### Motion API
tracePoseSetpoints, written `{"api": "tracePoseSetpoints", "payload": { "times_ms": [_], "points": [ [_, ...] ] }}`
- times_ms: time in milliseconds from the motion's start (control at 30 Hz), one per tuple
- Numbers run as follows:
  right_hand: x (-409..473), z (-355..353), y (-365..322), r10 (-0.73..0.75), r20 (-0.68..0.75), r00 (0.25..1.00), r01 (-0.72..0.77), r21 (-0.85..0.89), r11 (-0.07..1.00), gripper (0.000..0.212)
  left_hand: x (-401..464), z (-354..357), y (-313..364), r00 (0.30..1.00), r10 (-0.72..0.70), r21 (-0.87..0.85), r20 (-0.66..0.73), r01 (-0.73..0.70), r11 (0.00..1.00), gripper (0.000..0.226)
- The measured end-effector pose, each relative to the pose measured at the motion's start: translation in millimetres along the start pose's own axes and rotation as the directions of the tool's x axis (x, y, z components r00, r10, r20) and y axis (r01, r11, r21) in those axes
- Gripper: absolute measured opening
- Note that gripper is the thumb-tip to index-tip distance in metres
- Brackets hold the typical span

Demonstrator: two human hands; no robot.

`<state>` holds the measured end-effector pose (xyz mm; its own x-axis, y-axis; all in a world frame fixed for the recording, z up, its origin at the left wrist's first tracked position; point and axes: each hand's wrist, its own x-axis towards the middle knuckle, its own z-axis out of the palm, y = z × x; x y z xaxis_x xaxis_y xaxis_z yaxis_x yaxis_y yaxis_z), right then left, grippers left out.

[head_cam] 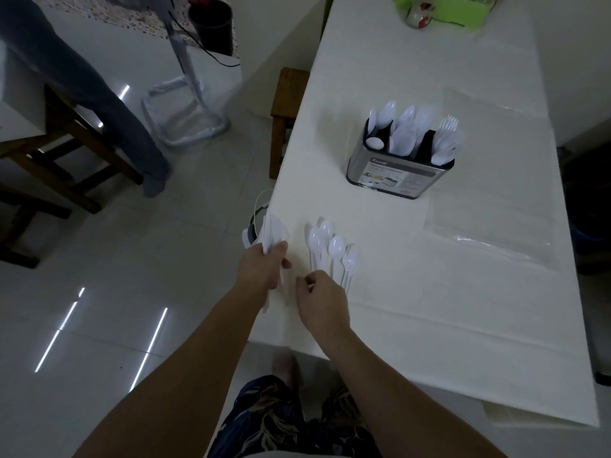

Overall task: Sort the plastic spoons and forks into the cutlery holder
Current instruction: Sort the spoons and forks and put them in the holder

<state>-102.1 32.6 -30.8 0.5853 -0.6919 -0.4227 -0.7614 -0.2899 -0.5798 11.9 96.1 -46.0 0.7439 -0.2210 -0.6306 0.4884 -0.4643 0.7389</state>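
Observation:
A steel cutlery holder (pixel 393 175) stands on the white table, with white plastic spoons (pixel 401 127) in its left and middle compartments and forks (pixel 446 137) in its right one. Several loose white spoons (pixel 329 247) lie side by side near the table's left edge. My left hand (pixel 261 267) is closed around a bundle of white plastic cutlery (pixel 272 231) at that edge. My right hand (pixel 322 300) hovers over the handles of the loose spoons, thumb and forefinger pinched together; whether a handle sits between them is hidden.
A clear plastic sheet (pixel 489 180) lies right of the holder. A green container (pixel 443 8) and a small jar stand at the far end. A wooden stool (pixel 287 104) stands by the table's left side; another person's legs (pixel 99 104) are on the floor to the left.

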Motion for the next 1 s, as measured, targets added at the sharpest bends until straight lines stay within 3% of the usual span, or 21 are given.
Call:
{"api": "tracePoseSetpoints", "payload": {
  "times_ms": [100, 300, 833, 1000],
  "points": [
    [1.4, -7.7, 17.8, 0.057, -0.074, 0.996, -0.068, -0.158, 0.985, 0.023, 1.3, 0.3, -2.0, 1.000, 0.010, -0.009, -0.005, -0.010, 1.000, 0.033],
    [9.8, -7.7, 22.9, 0.100, -0.020, 0.995, -0.102, -0.278, 0.955, 0.026, -0.1, 1.3, -4.9, 1.000, 0.007, -0.027, -0.008, -0.007, 1.000, 0.034],
    [6.6, 3.4, 16.0, -0.022, 0.025, 0.999, 0.027, -0.228, 0.973, 0.023, 1.1, -3.9, -9.9, 1.000, -0.007, -0.049, 0.013, 0.007, 0.999, 0.034],
    [2.0, 10.3, 15.7, -0.082, 0.111, 0.990, 0.106, -0.234, 0.967, 0.025, -2.6, -7.2, -4.2, 0.999, -0.041, -0.237, 0.000, 0.040, 0.971, 0.026]
  ]
}}
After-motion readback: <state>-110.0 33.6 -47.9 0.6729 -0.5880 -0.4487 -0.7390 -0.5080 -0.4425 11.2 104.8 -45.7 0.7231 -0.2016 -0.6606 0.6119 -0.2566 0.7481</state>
